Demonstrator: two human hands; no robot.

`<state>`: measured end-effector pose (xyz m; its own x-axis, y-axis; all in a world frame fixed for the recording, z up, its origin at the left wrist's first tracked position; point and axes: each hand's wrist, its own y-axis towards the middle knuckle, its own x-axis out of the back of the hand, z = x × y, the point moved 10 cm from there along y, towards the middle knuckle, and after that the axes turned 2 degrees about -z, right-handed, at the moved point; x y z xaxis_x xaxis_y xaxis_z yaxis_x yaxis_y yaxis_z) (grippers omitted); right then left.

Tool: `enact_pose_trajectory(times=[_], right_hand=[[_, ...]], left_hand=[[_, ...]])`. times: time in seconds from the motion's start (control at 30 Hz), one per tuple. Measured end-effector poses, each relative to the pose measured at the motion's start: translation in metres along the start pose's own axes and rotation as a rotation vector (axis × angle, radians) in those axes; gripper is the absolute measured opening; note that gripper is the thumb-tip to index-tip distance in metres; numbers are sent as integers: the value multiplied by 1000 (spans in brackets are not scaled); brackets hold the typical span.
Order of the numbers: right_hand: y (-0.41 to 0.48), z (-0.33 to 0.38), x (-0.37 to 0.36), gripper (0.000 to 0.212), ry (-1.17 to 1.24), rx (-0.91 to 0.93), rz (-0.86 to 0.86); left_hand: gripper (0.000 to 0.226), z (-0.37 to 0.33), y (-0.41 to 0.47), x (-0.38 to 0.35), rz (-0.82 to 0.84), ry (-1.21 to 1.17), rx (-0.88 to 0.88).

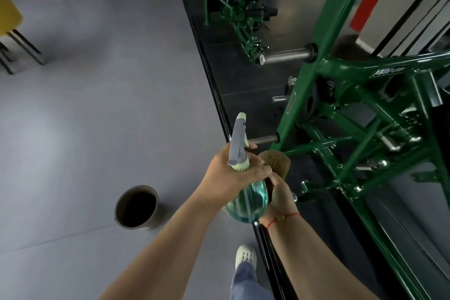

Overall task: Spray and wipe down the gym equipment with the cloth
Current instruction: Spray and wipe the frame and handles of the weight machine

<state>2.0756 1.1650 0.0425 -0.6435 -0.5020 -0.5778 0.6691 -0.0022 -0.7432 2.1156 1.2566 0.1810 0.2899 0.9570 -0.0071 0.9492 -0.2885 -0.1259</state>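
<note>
My left hand (227, 174) grips the neck of a clear blue spray bottle (248, 198) with a grey and pale green trigger head, its nozzle pointing up and away. My right hand (280, 196) sits just behind the bottle and holds a brown cloth (277, 162) bunched above its fingers. A red string bracelet circles my right wrist. The green gym machine frame (323, 75) rises to the right of both hands, with steel pegs sticking out toward me. The cloth is close to the frame's lower bar but apart from it.
A dark round bin (136, 207) stands on the grey floor to the left. The machine stands on a black platform (224, 73) with a raised edge. A yellow chair (9, 17) is at far left. My white shoe (246, 256) is beside the platform's edge.
</note>
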Motion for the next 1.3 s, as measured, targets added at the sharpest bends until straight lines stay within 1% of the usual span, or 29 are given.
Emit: enact_pose_trajectory(times=[0.07,0.13,0.2,0.27,0.33,0.4,0.47,0.57,0.7,0.83,1.0,1.1,1.23,1.3], right_hand=[[10,11,-14,40,12,6,-3],[27,29,-32,38,-25,0,0],[45,49,-45,42,-66,-7,-34],[60,80,-54,40,-122,44,-72],[76,126,-55,35,-188,156,-128],[80,158,-49,37,-244,236,-195],[85,194,-40,42,-247,306,-275],[91,242,-32,44,-156,404,-356],[96,286,-41,47,-83,505,-363],[106,314,-74,37,-95,621,-396],[137,326,-129,24,-103,697,-428],[157,330,-153,20,-65,737,-501],[171,332,-168,25,-70,809,-623],[172,334,-172,31,-143,886,-716]], left_hand=[[50,-8,20,-1,1,36,-3],[37,-16,50,1,-50,80,-1],[28,-26,80,0,-110,86,26],[20,-36,110,-3,-132,83,42],[13,-45,143,-14,-112,120,53],[15,-48,162,-19,-91,187,80],[20,-44,186,-26,-58,253,128],[21,-34,224,-35,5,387,177],[25,-22,273,-37,53,474,209],[19,-16,325,-25,80,551,219],[18,-10,391,-18,263,724,198],[12,-7,431,-10,381,805,166],[21,-7,470,-7,521,846,130],[20,-6,482,-11,588,843,121]])
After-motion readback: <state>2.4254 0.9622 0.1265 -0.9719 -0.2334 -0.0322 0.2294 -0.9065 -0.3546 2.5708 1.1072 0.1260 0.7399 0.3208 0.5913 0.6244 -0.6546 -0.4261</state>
